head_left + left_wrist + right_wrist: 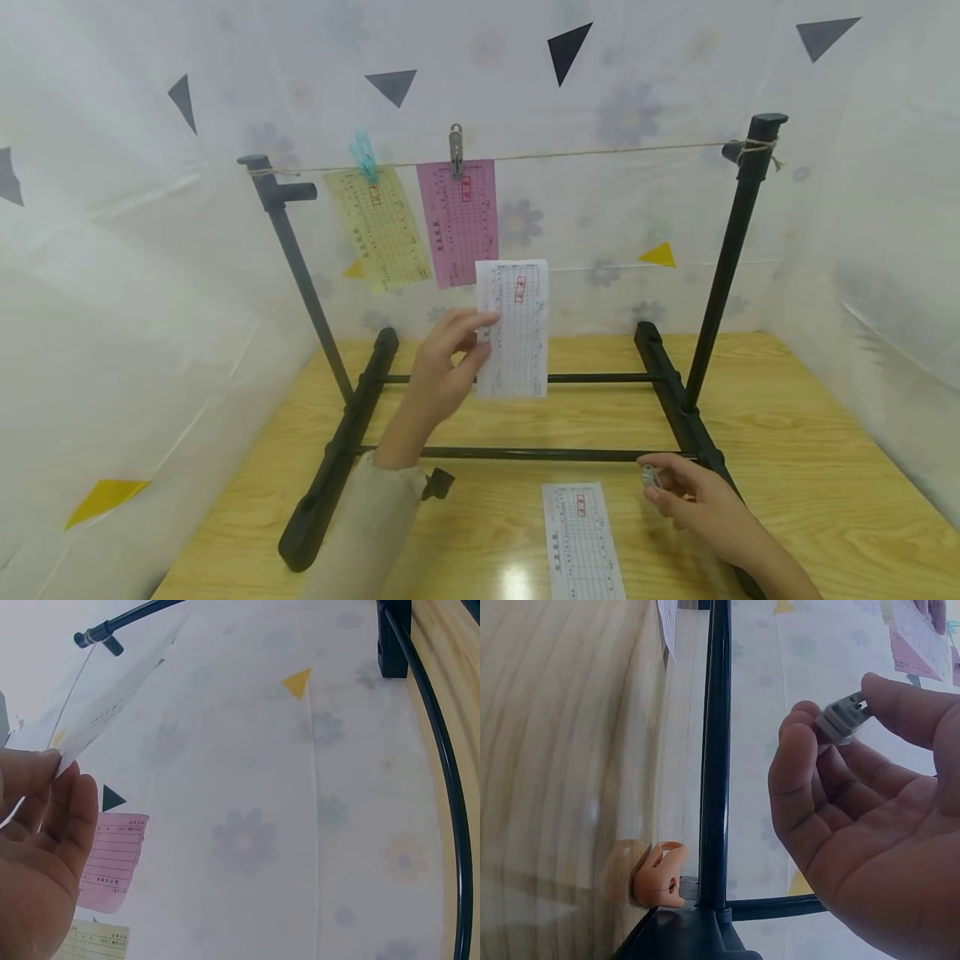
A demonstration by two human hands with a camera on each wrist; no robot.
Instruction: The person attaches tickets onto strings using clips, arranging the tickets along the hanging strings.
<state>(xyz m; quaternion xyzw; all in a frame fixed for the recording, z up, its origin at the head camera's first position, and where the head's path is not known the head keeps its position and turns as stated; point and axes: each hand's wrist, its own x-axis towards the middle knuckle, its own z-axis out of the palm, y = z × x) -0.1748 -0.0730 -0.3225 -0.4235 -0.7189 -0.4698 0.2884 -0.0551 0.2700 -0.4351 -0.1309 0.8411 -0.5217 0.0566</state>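
My left hand (438, 371) pinches the left edge of a white printed slip (519, 342) with a red stamp, held upright below the string (600, 153). Low on the right, my right hand (705, 508) grips a small grey clip (844, 718) between thumb and fingers. From the string hang a yellow slip (382, 237) under a light blue clip (363, 156) and a pink slip (459, 233) under a metal clip (456, 150). Another white slip (583, 542) lies on the table, left of my right hand.
A black frame with a left post (303, 267) and a right post (723, 275) carries the string. Its low crossbar (517, 454) runs between the hands. An orange clip (656, 877) lies on the wooden table (817, 467), beside the frame's foot. Patterned white sheeting (585, 208) surrounds everything.
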